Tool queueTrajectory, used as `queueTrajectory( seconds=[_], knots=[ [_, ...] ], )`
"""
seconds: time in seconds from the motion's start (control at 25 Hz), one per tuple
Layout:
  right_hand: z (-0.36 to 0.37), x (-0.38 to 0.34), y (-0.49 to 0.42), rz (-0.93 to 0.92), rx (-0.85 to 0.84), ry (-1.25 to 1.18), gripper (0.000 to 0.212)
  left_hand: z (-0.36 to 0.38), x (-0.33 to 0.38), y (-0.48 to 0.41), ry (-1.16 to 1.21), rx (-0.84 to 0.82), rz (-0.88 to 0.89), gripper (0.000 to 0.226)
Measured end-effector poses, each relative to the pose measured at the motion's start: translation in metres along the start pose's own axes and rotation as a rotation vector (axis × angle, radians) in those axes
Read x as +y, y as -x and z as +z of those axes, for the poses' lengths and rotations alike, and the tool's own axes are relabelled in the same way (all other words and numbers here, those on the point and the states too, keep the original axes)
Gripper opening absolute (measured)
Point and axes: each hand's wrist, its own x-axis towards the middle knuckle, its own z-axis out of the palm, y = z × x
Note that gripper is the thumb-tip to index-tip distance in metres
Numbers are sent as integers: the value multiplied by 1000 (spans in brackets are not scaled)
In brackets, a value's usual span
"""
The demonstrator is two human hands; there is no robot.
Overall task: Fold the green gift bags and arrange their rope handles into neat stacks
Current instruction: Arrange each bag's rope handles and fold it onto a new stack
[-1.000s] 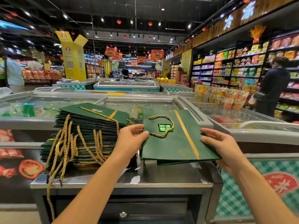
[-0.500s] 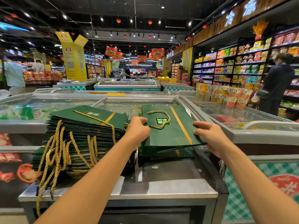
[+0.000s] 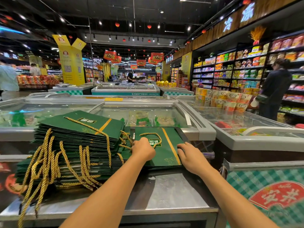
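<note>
Arms stretched forward, just right of the tall stack [image 3: 77, 142]. Curled the left hand [image 3: 143, 151] over the stack-side edge of the green bag [image 3: 166, 155], beside its rope handle [image 3: 153, 137]; laid the right hand [image 3: 191, 157] on the far edge, fingers nearly straight. Green bag flat beside the tall stack.

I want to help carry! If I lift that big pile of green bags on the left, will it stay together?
Probably not. The big pile of green bags is many flat bags stacked unevenly, so they would likely slide apart. It looks thick, so probably heavy. The gold rope handles dangle loose over the edge and may snag.
</note>
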Motion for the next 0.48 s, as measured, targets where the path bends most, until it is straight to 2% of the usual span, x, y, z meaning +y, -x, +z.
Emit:
queueTrajectory(
  seconds=[0.16, 0.32, 0.36, 0.48],
  knots=[
    [4, -2, 1, -26, -74, 142, 39, 6, -5, -6, 70, 24, 8, 8],
    [3, -6, 3, -40, -119, 134, 37, 15, -8, -11, 49, 36, 13, 8],
    [0, -6, 2, -42, -102, 98, 37, 15, -6, -13, 6, 40, 46, 11],
    [-4, -9, -12, -67, -54, 51, 42, 13, 4, -20, -138, 108, 225, 47]
  ],
)
